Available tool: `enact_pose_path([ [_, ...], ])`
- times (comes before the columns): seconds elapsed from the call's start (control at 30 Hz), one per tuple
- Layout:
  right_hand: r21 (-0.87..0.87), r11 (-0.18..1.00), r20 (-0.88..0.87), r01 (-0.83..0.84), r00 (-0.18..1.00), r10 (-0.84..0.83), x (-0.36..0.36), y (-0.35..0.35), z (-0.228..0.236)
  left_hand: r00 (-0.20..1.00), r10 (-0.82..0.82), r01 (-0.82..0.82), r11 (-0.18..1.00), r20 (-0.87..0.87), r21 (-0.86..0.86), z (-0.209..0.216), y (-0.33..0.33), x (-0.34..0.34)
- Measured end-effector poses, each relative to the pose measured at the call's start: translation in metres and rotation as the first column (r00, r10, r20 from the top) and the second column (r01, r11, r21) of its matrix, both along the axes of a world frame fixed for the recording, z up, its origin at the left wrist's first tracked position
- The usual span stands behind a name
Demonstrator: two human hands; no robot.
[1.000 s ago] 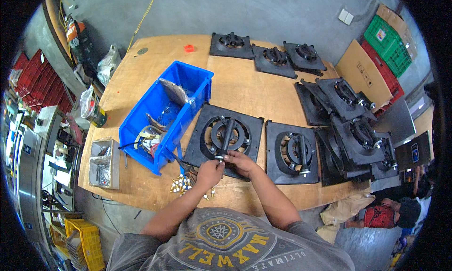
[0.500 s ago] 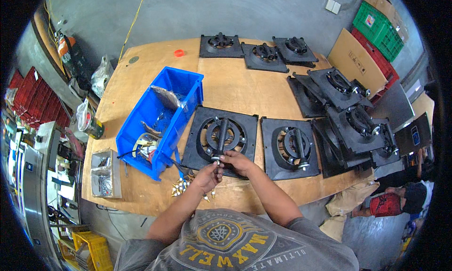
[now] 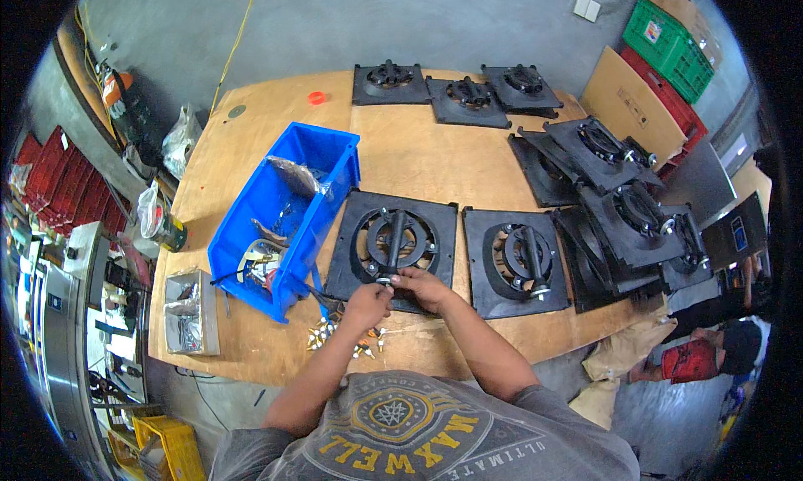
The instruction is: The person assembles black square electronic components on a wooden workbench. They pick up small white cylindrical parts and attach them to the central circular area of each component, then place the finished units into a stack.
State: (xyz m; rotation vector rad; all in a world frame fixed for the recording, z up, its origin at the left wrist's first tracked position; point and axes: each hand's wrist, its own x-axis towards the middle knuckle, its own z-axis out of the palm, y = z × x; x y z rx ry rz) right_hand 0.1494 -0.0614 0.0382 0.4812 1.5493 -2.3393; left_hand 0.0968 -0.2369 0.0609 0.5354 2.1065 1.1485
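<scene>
Near the plate's (image 3: 345, 259) near edge, the left hand (image 3: 367, 305) pinches the fitting (image 3: 384, 279), the right hand (image 3: 422, 289), grip unclear, sits equally near, and the tube (image 3: 396, 240) points lengthwise away from both, over the plate's opening.

1. One left hand (image 3: 369, 305), one right hand (image 3: 421, 289).
2. Black square plates with round rings (image 3: 396, 238): two near, at least three far, at least five overlapping right.
3. Long blue plastic bin (image 3: 314, 247), left: one.
4. Grey two-compartment box (image 3: 207, 314), near left: one.
5. Orange-red ring (image 3: 316, 100), far left: one.
6. Small brass-and-white fittings (image 3: 318, 335), near: piled, uncountable.
</scene>
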Motion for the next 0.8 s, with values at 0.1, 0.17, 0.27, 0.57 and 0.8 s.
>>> enact_pose_path([
  [0.1,0.005,1.000,-0.016,-0.007,1.000,0.007,0.000,0.000,0.002,0.708,-0.036,-0.182,0.955,0.705,0.232,-0.008,-0.006,-0.009],
  [0.17,0.002,1.000,-0.004,0.015,1.000,-0.015,0.000,-0.002,0.009,0.405,-0.231,-0.371,0.842,0.885,0.390,-0.021,-0.013,-0.007],
  [0.27,0.122,0.992,-0.023,-0.003,1.000,0.006,-0.002,-0.001,0.002,0.389,-0.263,-0.412,0.807,0.883,0.423,-0.038,-0.013,-0.009],
  [0.57,0.010,1.000,-0.033,-0.029,0.999,0.029,-0.002,0.001,-0.002,0.681,0.064,-0.434,0.837,0.729,0.332,-0.030,-0.001,0.008],
  [0.8,-0.005,1.000,-0.027,-0.008,1.000,0.008,-0.001,-0.002,0.001,0.986,0.136,-0.141,0.989,0.094,0.044,0.002,0.008,0.010],
])
